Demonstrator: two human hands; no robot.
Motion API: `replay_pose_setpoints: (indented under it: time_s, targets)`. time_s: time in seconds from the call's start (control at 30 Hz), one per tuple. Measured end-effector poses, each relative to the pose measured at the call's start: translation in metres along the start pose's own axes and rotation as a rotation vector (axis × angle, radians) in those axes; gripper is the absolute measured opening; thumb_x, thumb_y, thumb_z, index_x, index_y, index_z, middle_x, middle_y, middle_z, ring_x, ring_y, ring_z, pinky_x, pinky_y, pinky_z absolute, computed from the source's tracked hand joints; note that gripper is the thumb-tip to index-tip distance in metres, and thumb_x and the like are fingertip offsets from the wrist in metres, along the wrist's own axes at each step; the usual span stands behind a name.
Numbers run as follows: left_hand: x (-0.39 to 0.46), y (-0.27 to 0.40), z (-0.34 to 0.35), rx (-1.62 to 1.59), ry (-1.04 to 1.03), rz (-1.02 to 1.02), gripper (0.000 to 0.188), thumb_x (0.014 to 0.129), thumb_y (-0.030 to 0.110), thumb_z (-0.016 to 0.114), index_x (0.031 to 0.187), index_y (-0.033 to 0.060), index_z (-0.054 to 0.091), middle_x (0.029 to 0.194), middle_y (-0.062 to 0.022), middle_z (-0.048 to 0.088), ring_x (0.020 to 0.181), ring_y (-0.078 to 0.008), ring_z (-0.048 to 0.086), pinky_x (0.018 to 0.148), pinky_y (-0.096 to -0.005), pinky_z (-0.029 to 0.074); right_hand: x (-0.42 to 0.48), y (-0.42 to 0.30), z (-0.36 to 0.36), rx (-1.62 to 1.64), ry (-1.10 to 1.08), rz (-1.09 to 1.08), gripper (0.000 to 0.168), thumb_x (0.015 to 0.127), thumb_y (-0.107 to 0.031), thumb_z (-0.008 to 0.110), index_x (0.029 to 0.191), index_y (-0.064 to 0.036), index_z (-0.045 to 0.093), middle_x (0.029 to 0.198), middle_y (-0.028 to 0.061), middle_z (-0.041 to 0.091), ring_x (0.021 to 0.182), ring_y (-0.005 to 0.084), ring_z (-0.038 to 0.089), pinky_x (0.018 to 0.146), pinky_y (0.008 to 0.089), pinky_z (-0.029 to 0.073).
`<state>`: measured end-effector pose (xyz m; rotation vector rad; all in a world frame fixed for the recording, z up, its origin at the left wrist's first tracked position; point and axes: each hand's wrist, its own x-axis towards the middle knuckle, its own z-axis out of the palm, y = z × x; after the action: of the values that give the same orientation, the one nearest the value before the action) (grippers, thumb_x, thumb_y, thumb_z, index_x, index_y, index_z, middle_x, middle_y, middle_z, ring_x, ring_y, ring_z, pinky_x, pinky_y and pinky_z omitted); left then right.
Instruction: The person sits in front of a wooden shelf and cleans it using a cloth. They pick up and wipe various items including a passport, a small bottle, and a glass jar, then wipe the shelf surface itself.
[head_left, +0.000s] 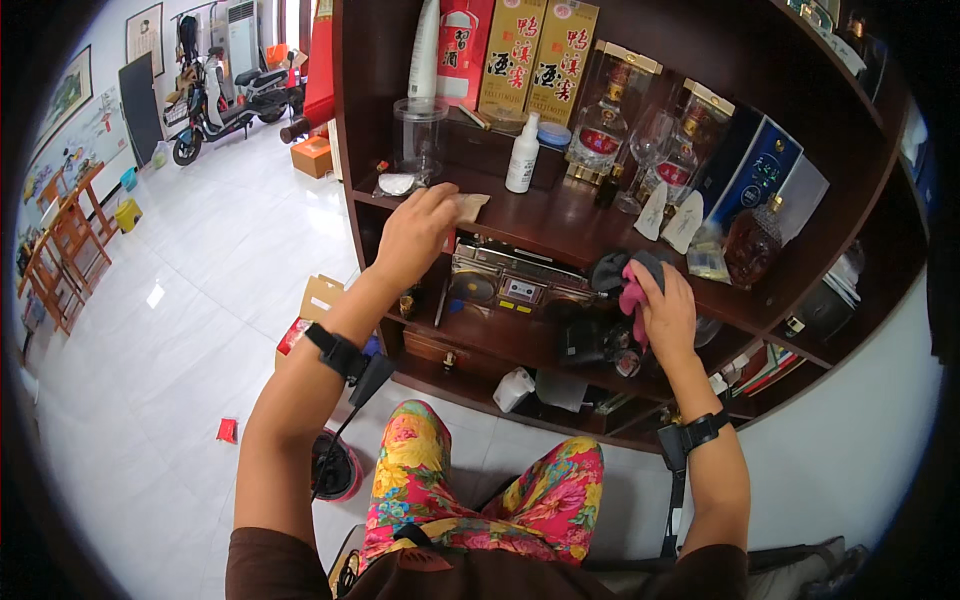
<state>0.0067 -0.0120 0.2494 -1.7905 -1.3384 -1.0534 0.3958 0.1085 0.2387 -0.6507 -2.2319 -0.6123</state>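
Note:
My left hand (416, 234) is at the front edge of the dark wooden shelf (536, 225), its fingers closed over one end of a small beige packet (472, 208). The fingertips are partly hidden behind the hand. Beside it lie a white packet (396, 184) and a clear plastic canister (420, 139). My right hand (666, 311) grips a bunched pink and grey cloth (634, 300) against the shelf edge. Just beyond the cloth stand two pale pointed pieces (651, 213) with markings. A white pump bottle (523, 155) stands upright between my hands, farther back.
Boxed liquor bottles (598, 139), a wine glass (651, 146) and a brown glass bottle (752, 244) crowd the shelf. Below sits a radio cassette player (517, 281). On the floor are an open carton (321, 298), a bucket (335, 465) and a red packet (227, 430).

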Motion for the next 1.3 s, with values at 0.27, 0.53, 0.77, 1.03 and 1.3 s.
replay_pose_setpoints:
  time_s: [0.27,0.53,0.77,1.03,1.3]
  targets:
    - [0.0,0.036,-0.031,-1.29,0.285,-1.09,0.031,0.099,0.005,0.056,0.129,0.0019,0.049,0.121,-0.0119,0.062,0.1,-0.0205,0.068,0.077,-0.03,0.062,-0.006,-0.004,0.004,-0.003,-0.02,0.047,0.064,0.082,-0.002,0.066,0.141,-0.023,0.054,0.126,0.0225,0.055,0.116,0.0436,0.054,0.104,0.0524,0.042]
    - [-0.006,0.036,-0.05,-1.482,0.282,-1.227,0.038,0.092,0.008,0.069,0.127,0.0046,0.055,0.12,-0.0082,0.066,0.105,-0.0198,0.067,0.078,-0.0295,0.058,-0.005,-0.015,0.006,-0.052,-0.008,0.073,0.063,0.084,-0.001,0.063,0.142,-0.021,0.051,0.13,0.0209,0.053,0.121,0.0427,0.051,0.105,0.0497,0.041]
    - [-0.027,0.038,-0.044,-1.192,0.07,-1.218,0.025,0.093,0.014,0.071,0.115,0.0052,0.065,0.108,-0.0063,0.071,0.095,-0.0153,0.068,0.079,-0.0296,0.055,-0.008,-0.013,0.011,-0.052,-0.019,0.098,0.074,0.08,0.003,0.068,0.146,-0.026,0.048,0.13,0.0234,0.053,0.122,0.0436,0.051,0.106,0.0524,0.041]
    - [-0.046,0.024,-0.052,-0.921,0.191,-1.017,0.019,0.097,0.007,0.062,0.114,0.0012,0.067,0.103,-0.004,0.071,0.089,-0.0105,0.067,0.073,-0.0255,0.056,-0.008,-0.014,0.011,-0.055,-0.013,0.096,0.077,0.079,0.003,0.069,0.146,-0.026,0.047,0.131,0.0235,0.052,0.122,0.0432,0.051,0.107,0.0524,0.041]
    - [0.013,0.003,-0.044,-0.204,0.303,-0.253,0.033,0.092,-0.004,0.055,0.121,0.0082,0.066,0.12,-0.0156,0.065,0.112,-0.0347,0.062,0.096,-0.0393,0.048,-0.008,-0.018,0.012,-0.065,0.002,0.113,0.071,0.079,0.004,0.065,0.143,-0.022,0.05,0.131,0.0215,0.053,0.122,0.0424,0.05,0.107,0.0506,0.04]
